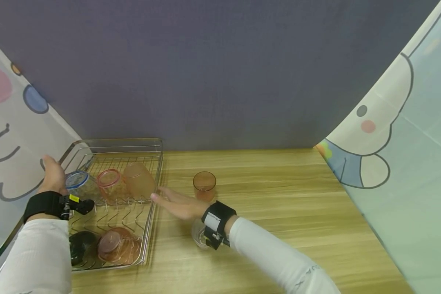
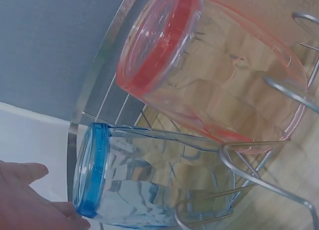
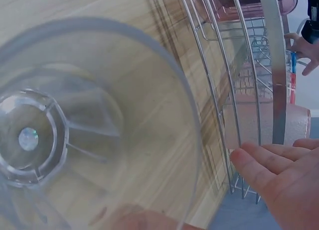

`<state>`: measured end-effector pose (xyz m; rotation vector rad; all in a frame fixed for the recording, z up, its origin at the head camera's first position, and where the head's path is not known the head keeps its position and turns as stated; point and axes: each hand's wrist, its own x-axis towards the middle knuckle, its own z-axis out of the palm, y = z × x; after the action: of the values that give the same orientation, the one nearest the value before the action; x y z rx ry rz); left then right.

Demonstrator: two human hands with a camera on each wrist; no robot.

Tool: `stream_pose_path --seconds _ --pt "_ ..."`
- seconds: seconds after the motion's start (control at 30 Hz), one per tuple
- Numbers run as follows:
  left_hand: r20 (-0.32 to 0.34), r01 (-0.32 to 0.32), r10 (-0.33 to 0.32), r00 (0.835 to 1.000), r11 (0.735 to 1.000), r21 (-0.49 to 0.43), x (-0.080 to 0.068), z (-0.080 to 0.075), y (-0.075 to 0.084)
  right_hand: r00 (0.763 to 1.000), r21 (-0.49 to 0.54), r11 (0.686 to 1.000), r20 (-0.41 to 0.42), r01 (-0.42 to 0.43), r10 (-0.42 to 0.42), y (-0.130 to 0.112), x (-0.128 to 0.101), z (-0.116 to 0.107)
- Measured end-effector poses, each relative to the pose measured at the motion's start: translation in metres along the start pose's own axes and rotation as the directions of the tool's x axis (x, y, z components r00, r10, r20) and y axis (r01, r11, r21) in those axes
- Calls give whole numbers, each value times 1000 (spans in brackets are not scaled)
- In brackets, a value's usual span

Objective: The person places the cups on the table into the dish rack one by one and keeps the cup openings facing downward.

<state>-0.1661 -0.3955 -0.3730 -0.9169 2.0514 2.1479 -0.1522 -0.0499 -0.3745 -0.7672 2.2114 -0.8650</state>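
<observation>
A wire dish rack (image 1: pixel 161 171) stands at the left of the wooden table. Three glasses lean in its back part: a blue-rimmed glass (image 2: pixel 164 175), a red-rimmed glass (image 2: pixel 224 75) and a frosted orange glass (image 1: pixel 139 181). Beside the blue-rimmed glass, at the rack's left side, is my left hand (image 1: pixel 54 175), fingers extended; whether it touches glass or rack is unclear. My right hand (image 1: pixel 178 205) reaches to the rack's right side with straight fingers (image 3: pixel 249 168) by the wires, holding nothing. A clear glass (image 3: pixel 159 110) stands below the right wrist, partly hidden in the head view.
An amber glass (image 1: pixel 204 185) stands on the table (image 1: pixel 279 196) just beyond the right hand. In the rack's front part lie a dark green dish (image 1: pixel 81 245) and pinkish-brown dishes (image 1: pixel 119 245). A grey wall (image 1: pixel 220 81) closes off the back, with printed panels at both sides.
</observation>
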Motion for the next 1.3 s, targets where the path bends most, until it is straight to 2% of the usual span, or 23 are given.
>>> stream_pose_path --seconds 0.3,0.37,0.4,0.43,0.47,0.5,0.57,0.6,0.7,0.73,0.83,0.93,1.07,1.13,1.2,1.27,1.3 --pt "50 -104 103 993 994 20 -1 7 9 999 36 999 -41 21 -19 -2 1 -17" --pt "53 -151 145 988 982 114 -2 10 14 998 39 999 -48 37 -35 -1 1 -22" --pt "51 -184 178 983 962 201 -2 13 16 998 34 998 -57 44 -42 -1 0 -25" --pt "56 -214 207 977 932 291 -2 15 18 997 29 999 -67 45 -43 -1 0 -28" --pt "71 -247 239 969 888 388 -2 18 21 996 20 999 -81 48 -46 -1 -1 -31" --pt "107 -298 281 954 833 467 -1 21 23 994 18 998 -97 55 -53 -1 -1 -33" --pt "186 -401 367 911 691 601 0 28 28 987 13 997 -143 75 -72 1 -1 -38" --pt "231 -451 400 887 639 623 0 33 30 983 25 996 -163 87 -81 2 -2 -41" --pt "378 -598 470 798 532 600 -4 48 37 968 19 993 -227 115 -108 7 -2 -48" --pt "401 -620 482 779 503 602 -6 54 39 963 8 993 -247 115 -110 9 -2 -50" --pt "456 -670 500 736 444 594 -11 71 44 952 -38 995 -289 97 -104 14 -4 -57" --pt "484 -691 509 712 385 612 -13 86 46 947 -70 995 -310 72 -91 19 -6 -62" --pt "514 -701 499 698 328 633 -15 104 50 940 -135 990 -329 46 -89 27 -5 -69" --pt "534 -706 486 692 299 642 -15 113 51 935 -217 976 -339 31 -105 32 -3 -72" --pt "554 -713 477 682 265 649 -13 124 52 934 -355 935 -332 8 -134 37 0 -73" --pt "575 -722 471 668 224 655 -10 136 51 937 -501 865 -305 -7 -169 43 2 -74" --pt "586 -726 469 660 200 658 -10 142 50 940 -573 819 -286 -12 -186 47 4 -74"
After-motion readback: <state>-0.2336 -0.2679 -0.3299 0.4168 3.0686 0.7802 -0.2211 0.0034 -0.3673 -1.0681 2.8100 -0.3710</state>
